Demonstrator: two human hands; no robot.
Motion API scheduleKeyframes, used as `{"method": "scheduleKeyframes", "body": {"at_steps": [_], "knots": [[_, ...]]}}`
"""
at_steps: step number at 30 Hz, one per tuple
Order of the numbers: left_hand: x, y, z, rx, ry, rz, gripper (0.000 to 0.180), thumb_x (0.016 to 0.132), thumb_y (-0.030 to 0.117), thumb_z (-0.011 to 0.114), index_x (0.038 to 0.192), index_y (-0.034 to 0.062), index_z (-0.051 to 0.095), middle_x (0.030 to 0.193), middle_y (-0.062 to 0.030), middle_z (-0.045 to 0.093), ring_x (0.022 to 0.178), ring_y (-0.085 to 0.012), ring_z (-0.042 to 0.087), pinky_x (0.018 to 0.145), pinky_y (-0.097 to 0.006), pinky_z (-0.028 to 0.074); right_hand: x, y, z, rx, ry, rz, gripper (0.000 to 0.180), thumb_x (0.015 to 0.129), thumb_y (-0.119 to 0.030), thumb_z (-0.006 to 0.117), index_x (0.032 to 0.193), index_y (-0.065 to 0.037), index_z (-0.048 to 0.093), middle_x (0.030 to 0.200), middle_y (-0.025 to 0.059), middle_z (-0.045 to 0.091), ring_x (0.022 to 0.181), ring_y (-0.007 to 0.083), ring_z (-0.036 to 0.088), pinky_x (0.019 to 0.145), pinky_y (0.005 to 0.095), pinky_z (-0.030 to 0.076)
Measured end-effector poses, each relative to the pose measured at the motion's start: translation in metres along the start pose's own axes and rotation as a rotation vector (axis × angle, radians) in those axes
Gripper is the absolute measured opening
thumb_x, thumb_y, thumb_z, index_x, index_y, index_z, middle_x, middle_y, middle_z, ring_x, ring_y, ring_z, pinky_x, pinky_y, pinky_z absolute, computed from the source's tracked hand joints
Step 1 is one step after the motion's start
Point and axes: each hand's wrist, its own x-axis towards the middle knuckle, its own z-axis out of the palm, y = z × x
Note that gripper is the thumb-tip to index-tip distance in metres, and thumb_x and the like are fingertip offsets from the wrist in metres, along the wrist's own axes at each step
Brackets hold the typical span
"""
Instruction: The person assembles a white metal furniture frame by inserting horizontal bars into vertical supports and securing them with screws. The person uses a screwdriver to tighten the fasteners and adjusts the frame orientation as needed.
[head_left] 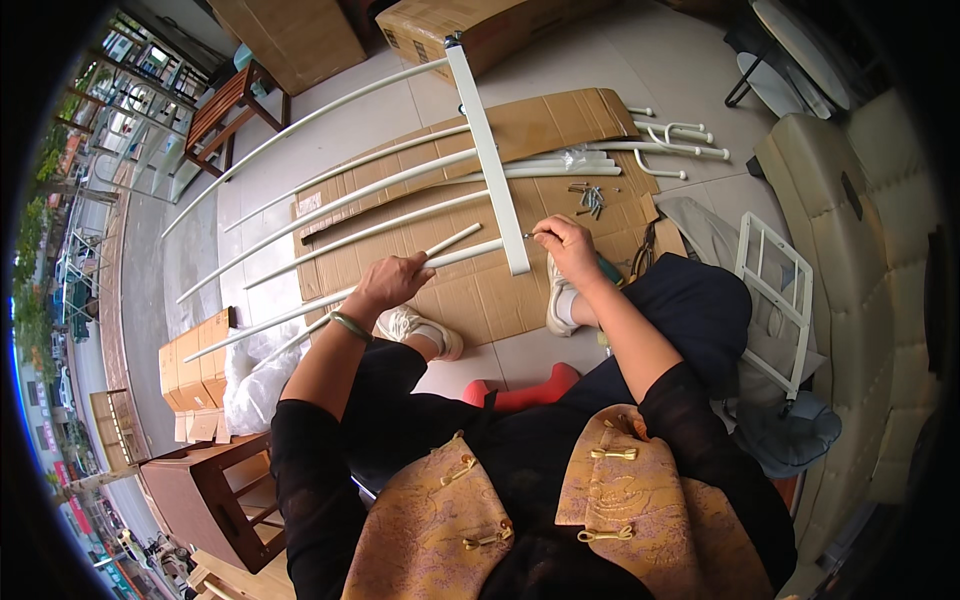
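White flat bar (490, 160) stands across a fan of long white curved rods (370, 195), all resting on flattened cardboard (560, 125) on the floor (640, 60). The bar's near end sits just ahead of my feet, by the cardboard's near edge.

Right hand (568, 243) is closed, pinching something thin, a small screw or driver tip by the look, right beside the bar's near end; too small for me to tell which. Left hand (392, 280) is closed around the end of one rod (455, 240), pressing it toward the bar.

Risks as I judge them:
- Rod is long and springy; if the left grip slackens it may swing off the bar and lose alignment.
- Small piece in the right fingers could drop and roll under the cardboard.
- Bar is only propped on the rods; a push could skate it sideways.

Loose screws (590, 200) lie near the cardboard's right edge, bent white tubes (680, 140) beyond them. A white wire rack (775, 300) stands at my right, cardboard boxes (195, 375) at my left.
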Motion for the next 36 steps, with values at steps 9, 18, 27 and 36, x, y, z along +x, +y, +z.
{"method": "scheduleKeyframes", "body": {"at_steps": [9, 18, 27, 36], "knots": [[-0.002, 0.002, -0.002, 0.011, -0.001, 0.004, 0.032, 0.093, 0.041, 0.047, 0.097, 0.01, 0.053, 0.072, -0.0215, 0.062, 0.073, -0.0411, 0.062, 0.064, -0.05, 0.048, 0.006, 0.002, -0.005, -0.009, -0.122, 0.124, 0.007, 0.084, -0.008, 0.063, 0.085, -0.001, 0.062, 0.07, 0.0087, 0.062, 0.065, 0.0195, 0.059, 0.062, 0.03, 0.047], [-0.001, 0.003, -0.002, 0.0, -0.019, -0.021, 0.033, 0.093, 0.042, 0.046, 0.099, 0.0105, 0.053, 0.073, -0.0213, 0.063, 0.074, -0.0412, 0.062, 0.066, -0.05, 0.049, 0.02, 0.011, -0.006, 0.111, -0.285, 0.286, 0.013, 0.09, -0.011, 0.058, 0.083, -0.001, 0.062, 0.063, 0.0002, 0.059, 0.058, 0.0056, 0.053, 0.054, 0.0218, 0.042], [0.0, 0.002, -0.004, 0.019, -0.006, -0.002, 0.032, 0.093, 0.042, 0.047, 0.096, 0.0102, 0.053, 0.071, -0.0206, 0.062, 0.072, -0.0408, 0.062, 0.064, -0.051, 0.048, 0.024, 0.006, -0.008, 0.513, -0.362, 0.668, 0.015, 0.091, -0.012, 0.057, 0.081, -0.002, 0.058, 0.06, 0.0029, 0.056, 0.04, 0.0031, 0.036, 0.035, 0.021, 0.026], [0.001, 0.0, -0.002, 0.032, 0.071, 0.051, 0.026, 0.092, 0.035, 0.051, 0.091, 0.0091, 0.053, 0.065, -0.019, 0.059, 0.067, -0.0405, 0.06, 0.058, -0.05, 0.045, 0.048, 0.001, -0.014, 0.514, -0.43, 0.976, 0.015, 0.088, -0.013, 0.062, 0.081, -0.002, 0.056, 0.061, 0.0054, 0.056, 0.04, 0.0032, 0.036, 0.032, 0.0204, 0.023]]}}
